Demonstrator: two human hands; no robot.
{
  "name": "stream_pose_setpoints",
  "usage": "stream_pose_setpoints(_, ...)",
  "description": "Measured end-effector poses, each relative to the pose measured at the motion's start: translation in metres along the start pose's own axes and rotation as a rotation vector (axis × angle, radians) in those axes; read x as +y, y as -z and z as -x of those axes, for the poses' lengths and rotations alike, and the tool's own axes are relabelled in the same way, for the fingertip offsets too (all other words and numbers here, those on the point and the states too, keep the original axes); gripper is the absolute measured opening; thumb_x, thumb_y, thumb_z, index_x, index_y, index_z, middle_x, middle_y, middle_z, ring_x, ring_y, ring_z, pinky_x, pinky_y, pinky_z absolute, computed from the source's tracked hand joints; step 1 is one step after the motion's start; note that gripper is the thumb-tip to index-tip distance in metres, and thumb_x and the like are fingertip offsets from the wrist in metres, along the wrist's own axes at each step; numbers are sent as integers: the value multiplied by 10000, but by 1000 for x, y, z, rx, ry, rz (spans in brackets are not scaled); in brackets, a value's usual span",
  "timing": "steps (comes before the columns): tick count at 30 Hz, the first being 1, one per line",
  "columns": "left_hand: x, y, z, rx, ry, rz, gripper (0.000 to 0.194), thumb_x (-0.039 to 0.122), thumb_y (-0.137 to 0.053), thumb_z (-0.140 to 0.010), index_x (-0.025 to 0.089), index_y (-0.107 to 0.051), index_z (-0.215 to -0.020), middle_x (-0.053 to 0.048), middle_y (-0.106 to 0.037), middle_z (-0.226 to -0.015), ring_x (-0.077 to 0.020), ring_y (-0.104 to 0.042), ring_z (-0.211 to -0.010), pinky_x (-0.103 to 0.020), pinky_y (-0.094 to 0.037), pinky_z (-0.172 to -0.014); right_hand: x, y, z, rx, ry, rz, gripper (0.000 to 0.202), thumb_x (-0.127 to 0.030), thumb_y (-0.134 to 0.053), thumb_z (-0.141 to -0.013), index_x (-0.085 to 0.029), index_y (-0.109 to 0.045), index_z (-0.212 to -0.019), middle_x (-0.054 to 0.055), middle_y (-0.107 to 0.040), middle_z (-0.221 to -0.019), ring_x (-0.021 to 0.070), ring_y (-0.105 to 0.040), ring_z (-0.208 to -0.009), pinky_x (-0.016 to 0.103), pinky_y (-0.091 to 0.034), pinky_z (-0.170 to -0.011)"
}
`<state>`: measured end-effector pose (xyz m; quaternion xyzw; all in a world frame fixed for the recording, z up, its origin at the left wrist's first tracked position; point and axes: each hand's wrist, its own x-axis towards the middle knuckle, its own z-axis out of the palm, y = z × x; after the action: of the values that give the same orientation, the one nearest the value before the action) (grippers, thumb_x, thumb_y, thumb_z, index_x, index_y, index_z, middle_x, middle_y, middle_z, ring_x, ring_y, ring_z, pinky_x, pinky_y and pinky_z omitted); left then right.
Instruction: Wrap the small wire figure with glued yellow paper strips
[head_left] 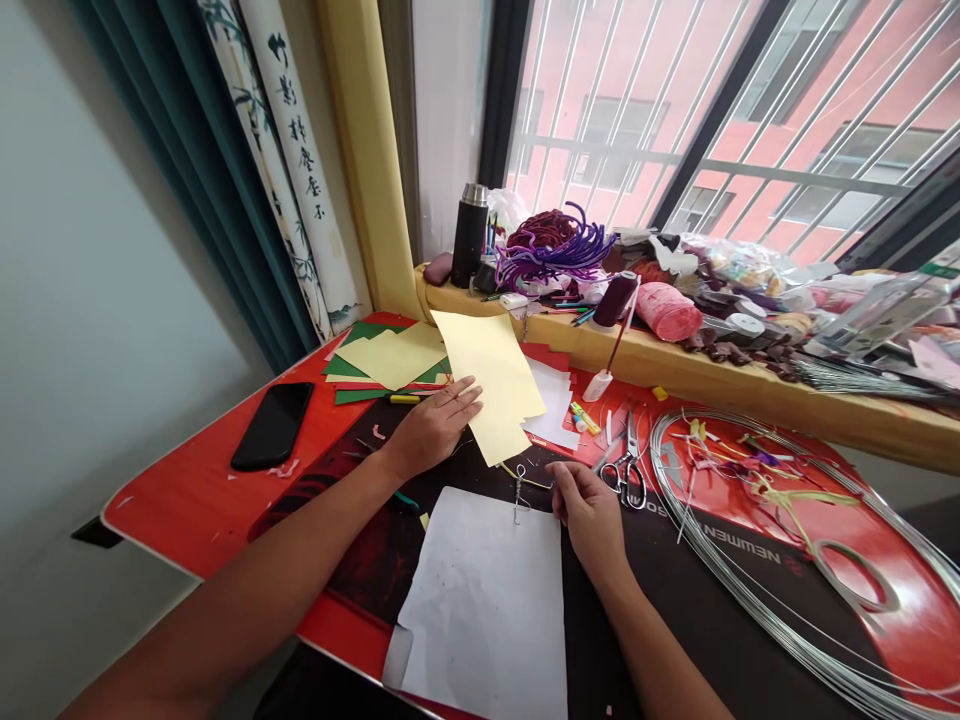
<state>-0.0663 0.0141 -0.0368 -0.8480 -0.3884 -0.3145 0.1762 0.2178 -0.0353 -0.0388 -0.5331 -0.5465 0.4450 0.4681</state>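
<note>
My left hand (444, 422) grips a pale yellow sheet of paper (491, 385) by its left edge, fingers on top, holding it tilted above the table. The sheet's lower right corner is cut in steps. My right hand (589, 510) is closed in a pinch at the end of a twisted wire piece (520, 480). That wire piece has a small loop on top, side arms and bent lower ends. It lies over the top edge of a white sheet of paper (487, 600). The scissors (628, 470) lie just right of my right hand.
A black phone (272, 425) and stacked coloured paper (390, 357) lie on the left. A large wire coil (705, 550) and a tape roll (855, 577) occupy the right. Along the sill stand a black flask (469, 240), a thread cone (615, 300) and purple pipe cleaners (559, 255).
</note>
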Motion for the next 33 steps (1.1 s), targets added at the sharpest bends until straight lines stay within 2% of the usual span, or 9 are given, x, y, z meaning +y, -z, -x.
stream_pose_setpoints(7,-1,-1,1,-26,22,21,456,12,-443,-985,139,-693,-1345,-160,-681,-1470,-307,-471,-1534,-544,-510,-1220,-1,0,1,1,13,-5,568,-748,-691,-860,-183,-742,-896,-11,-565,-539,167,-490,-478,294,-381,-475)
stream_pose_setpoints(20,0,-5,2,-33,-30,16,379,15,-481,-988,102,-707,-1278,-168,-714,-1417,-314,-519,-1498,-517,-540,-1190,1,0,1,0,11,16,552,-728,-673,-885,-179,-728,-893,-20,-553,-535,152,-479,-487,273,-378,-487)
stream_pose_setpoints(26,1,-8,3,-39,1,38,392,17,-474,-984,105,-722,-1275,-167,-711,-1424,-311,-515,-1503,-519,-523,-1208,1,0,1,-6,10,13,541,-717,-671,-892,-178,-723,-898,-15,-560,-538,155,-482,-486,279,-374,-487)
stream_pose_setpoints(29,-5,-8,4,-27,86,74,407,23,-470,-975,111,-736,-1271,-167,-712,-1424,-304,-539,-1483,-514,-523,-1207,3,0,1,-11,13,10,528,-704,-670,-899,-179,-722,-904,-16,-562,-544,156,-483,-491,280,-375,-491)
stream_pose_setpoints(33,-24,-2,10,54,363,52,395,91,-499,-973,166,-761,-1259,-132,-744,-1380,-307,-607,-1412,-553,-536,-1182,8,0,0,-11,15,10,506,-682,-666,-910,-179,-722,-919,-18,-564,-547,156,-477,-496,280,-374,-498)
